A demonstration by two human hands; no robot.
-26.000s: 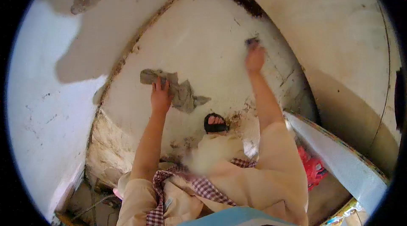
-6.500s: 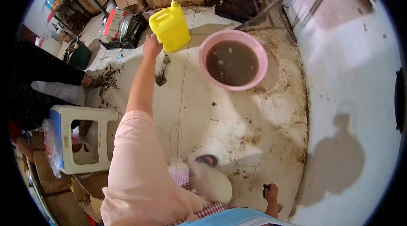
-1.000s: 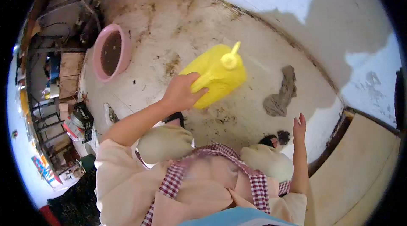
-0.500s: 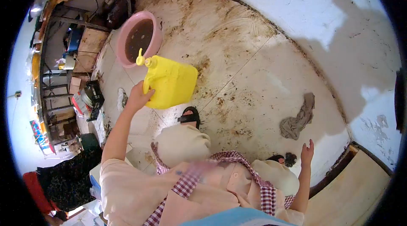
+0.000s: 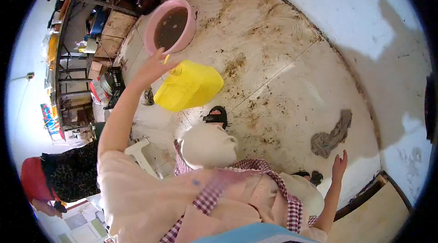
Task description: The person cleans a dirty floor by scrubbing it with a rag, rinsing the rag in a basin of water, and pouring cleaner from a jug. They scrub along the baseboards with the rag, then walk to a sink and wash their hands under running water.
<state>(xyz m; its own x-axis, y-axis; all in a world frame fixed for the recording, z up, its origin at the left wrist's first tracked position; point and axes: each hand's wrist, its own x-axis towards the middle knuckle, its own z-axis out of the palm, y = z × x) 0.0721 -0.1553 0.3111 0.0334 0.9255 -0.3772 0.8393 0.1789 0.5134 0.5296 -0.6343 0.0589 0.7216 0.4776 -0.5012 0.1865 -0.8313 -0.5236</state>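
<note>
Yellow jug (image 5: 194, 85): near the pink basin (image 5: 189, 35).
Left grip (image 5: 160, 64): apart at the jug's top; contact, we cannot tell.
Right grip (image 5: 338, 167): apart, near the cloth (image 5: 332, 139).
Floor (image 5: 292, 106): partly pale; brown dirt left.

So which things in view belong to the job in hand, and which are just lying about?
Likely part of the job:
jug, by the left hand
rag, on the floor near the right hand
basin, holding murky liquid

Seemingly just lying about:
stool, partly hidden
crate, with things in it
</note>
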